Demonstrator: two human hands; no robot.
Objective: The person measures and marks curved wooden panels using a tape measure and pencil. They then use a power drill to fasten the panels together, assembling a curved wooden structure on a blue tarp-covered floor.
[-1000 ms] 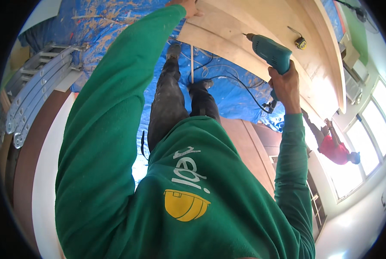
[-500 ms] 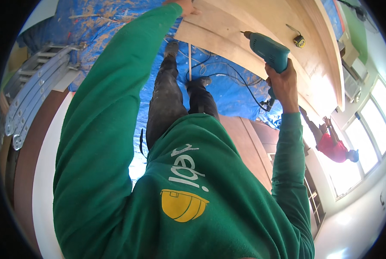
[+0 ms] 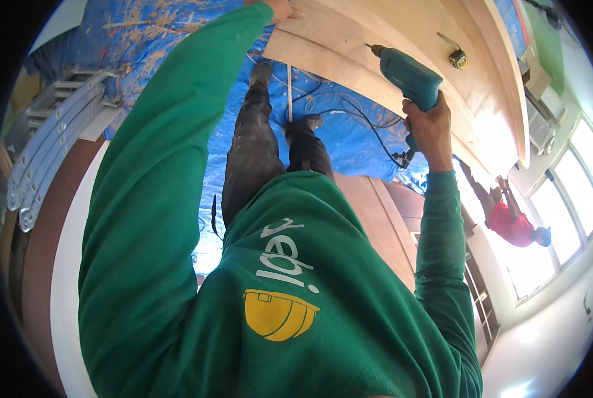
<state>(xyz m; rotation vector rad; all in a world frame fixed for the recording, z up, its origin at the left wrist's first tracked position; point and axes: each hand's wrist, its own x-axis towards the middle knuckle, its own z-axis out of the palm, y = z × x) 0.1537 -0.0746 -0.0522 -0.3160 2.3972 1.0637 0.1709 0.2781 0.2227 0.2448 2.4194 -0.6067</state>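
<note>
My right hand [image 3: 432,131] is wrapped round the handle of a teal corded power drill [image 3: 410,76]. The drill's tip points left over a pale wooden panel [image 3: 336,50]. At the top edge of the view, my left hand [image 3: 282,9] is partly cut off. Its visible fingers lie stretched out at the panel's left end, and I see nothing held in it. A yellow and black tape measure [image 3: 458,59] rests on the panel to the right of the drill, with a bit of its blade pulled out.
Blue plastic sheeting [image 3: 356,142] covers the floor, with a dark cable [image 3: 369,123] across it below the panel. A folded metal ladder [image 3: 57,149] is at the left. Another person in a red top [image 3: 509,224] stands near bright windows [image 3: 562,199] at the right.
The drill and my right hand have shifted slightly left and up in the view. My left hand also appears a little farther left; its pose looks the same.
</note>
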